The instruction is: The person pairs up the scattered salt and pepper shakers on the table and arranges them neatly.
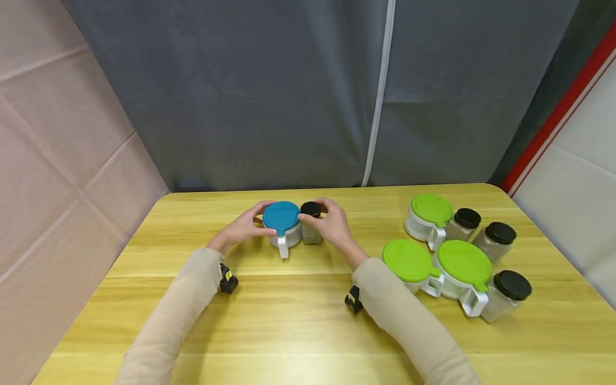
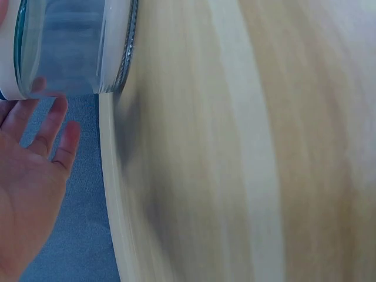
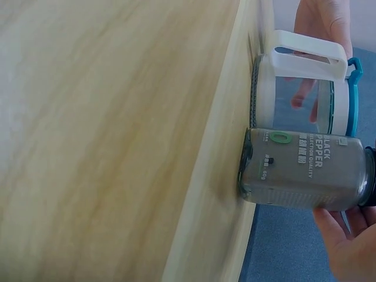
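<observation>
A clear seasoning jar with a blue lid (image 1: pixel 281 215) and a white handle stands upright on the table, handle towards me. My left hand (image 1: pixel 244 225) grips it from the left, thumb at the front of the lid and fingers behind. Right beside the jar stands a pepper bottle (image 1: pixel 312 235) with a black cap; its label (image 3: pixel 308 155) reads "BLACK PEPPER" in the right wrist view. My right hand (image 1: pixel 335 225) holds this bottle near the cap from the right. In the left wrist view, the left hand's fingers (image 2: pixel 50 126) reach to the jar's side.
At the right of the wooden table (image 1: pixel 298 331) stand three green-lidded jars (image 1: pixel 408 260) with white handles. Among them are three black-capped bottles (image 1: pixel 494 240). A grey curtain (image 1: pixel 240 107) hangs behind the table, and a white wall panel (image 1: pixel 582 155) stands at the right.
</observation>
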Available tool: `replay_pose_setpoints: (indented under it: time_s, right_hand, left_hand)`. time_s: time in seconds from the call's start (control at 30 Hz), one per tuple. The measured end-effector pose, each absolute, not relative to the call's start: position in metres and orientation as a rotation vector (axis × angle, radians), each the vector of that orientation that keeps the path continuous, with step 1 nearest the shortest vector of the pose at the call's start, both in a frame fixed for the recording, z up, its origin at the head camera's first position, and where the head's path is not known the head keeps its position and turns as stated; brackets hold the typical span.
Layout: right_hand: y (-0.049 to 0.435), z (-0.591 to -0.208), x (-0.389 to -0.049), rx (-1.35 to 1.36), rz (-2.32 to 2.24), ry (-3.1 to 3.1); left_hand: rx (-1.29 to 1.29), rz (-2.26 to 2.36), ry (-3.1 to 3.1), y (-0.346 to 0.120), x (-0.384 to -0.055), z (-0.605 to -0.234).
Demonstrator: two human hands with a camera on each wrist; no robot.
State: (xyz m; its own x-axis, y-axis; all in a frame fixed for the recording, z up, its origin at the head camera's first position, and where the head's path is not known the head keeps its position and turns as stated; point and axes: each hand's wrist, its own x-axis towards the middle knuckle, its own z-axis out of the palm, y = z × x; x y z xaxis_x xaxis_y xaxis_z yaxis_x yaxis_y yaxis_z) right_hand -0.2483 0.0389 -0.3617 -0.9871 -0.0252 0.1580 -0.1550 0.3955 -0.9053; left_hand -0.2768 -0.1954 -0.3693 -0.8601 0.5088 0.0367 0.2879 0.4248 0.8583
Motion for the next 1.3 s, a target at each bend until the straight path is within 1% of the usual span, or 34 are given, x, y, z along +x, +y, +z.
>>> replay_pose_setpoints:
  time_s: [0.07,0.17,0.57,0.87,1.1,1.3]
  right_hand:
    - [0.039,-0.361,-0.249,0.162,1.657,-2.526]
    - [0.039,-0.360,-0.250,0.164,1.657,-2.532]
    - [0.039,-0.359,-0.251,0.158,1.648,-2.550]
    - [0.040,-0.362,-0.250,0.215,1.626,-2.543]
    - [0.039,-0.363,-0.249,0.289,1.604,-2.558]
    - [0.042,-0.361,-0.248,0.308,1.613,-2.584]
  left_hand:
    - [0.719,1.400,2.470,-0.198,-0.283,-0.376]
    - [0.707,1.393,2.475,-0.198,-0.284,-0.376]
    - [0.686,1.392,2.451,-0.199,-0.286,-0.376]
    - [0.683,1.415,2.418,-0.199,-0.283,-0.376]
    - [0.615,1.425,2.391,-0.195,-0.273,-0.365]
    - [0.642,1.440,2.410,-0.193,-0.265,-0.354]
